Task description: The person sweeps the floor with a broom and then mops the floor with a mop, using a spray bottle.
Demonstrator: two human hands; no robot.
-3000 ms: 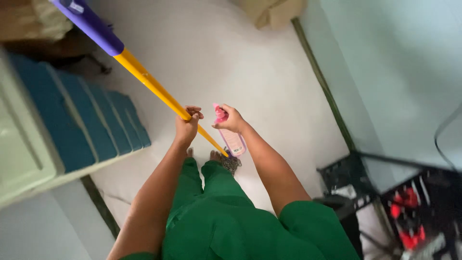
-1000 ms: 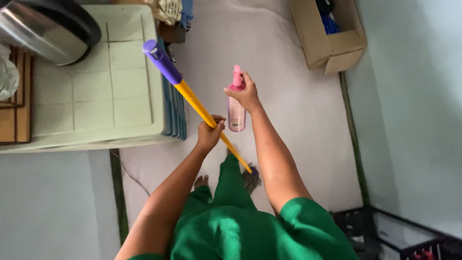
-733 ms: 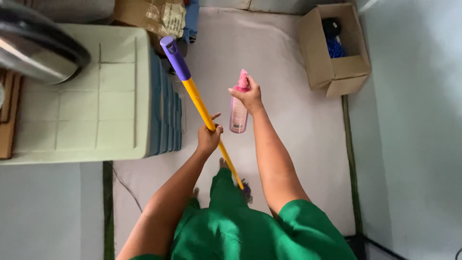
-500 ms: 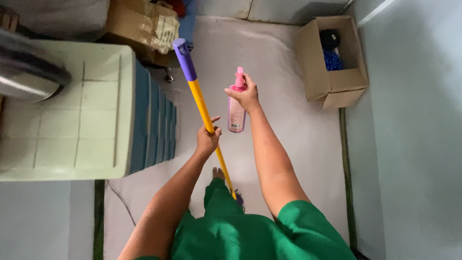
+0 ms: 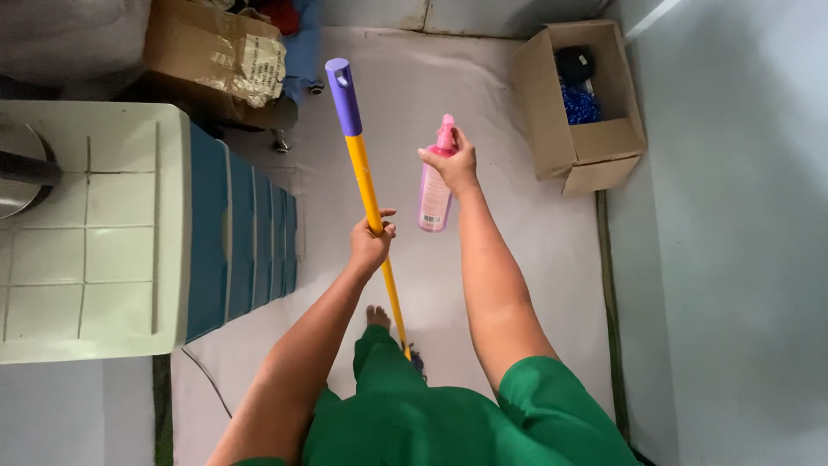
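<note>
Pale floor [image 5: 517,259] of a narrow room, seen from above; light blue-grey wall [image 5: 733,259] runs down the right side with a dark strip along its base.

Left hand [image 5: 369,246]: fist wrapped around the yellow mop handle [image 5: 371,207], roughly at mid-length. Handle is near upright, leaning slightly, with a purple grip [image 5: 343,85] at the top end. Bottom end meets the floor at a dark mop head [image 5: 416,358], mostly hidden behind the green clothing [image 5: 414,423], just beside a bare foot [image 5: 376,316].

Right hand [image 5: 453,164]: arm stretched forward, fingers clamped around the neck of a pink spray bottle [image 5: 434,197]. Bottle hangs below the hand, pink nozzle [image 5: 446,134] sticking out above the fingers. Can't tell if a finger is on the trigger. Bottle sits just right of the mop handle, not touching it.

Around:
- Left: plastic drawer unit [image 5: 95,233] with pale green grid top and blue drawer fronts facing the floor. Metal pot [image 5: 21,168] on its far left edge, cut off by the frame.
- A thin cable [image 5: 203,375] runs across the floor near the unit's base.
- Top left: closed brown cardboard box [image 5: 207,56] with a paper label.
- Top right: open cardboard box [image 5: 595,142] against the wall, blue item and dark round item inside; too small to identify.
</note>
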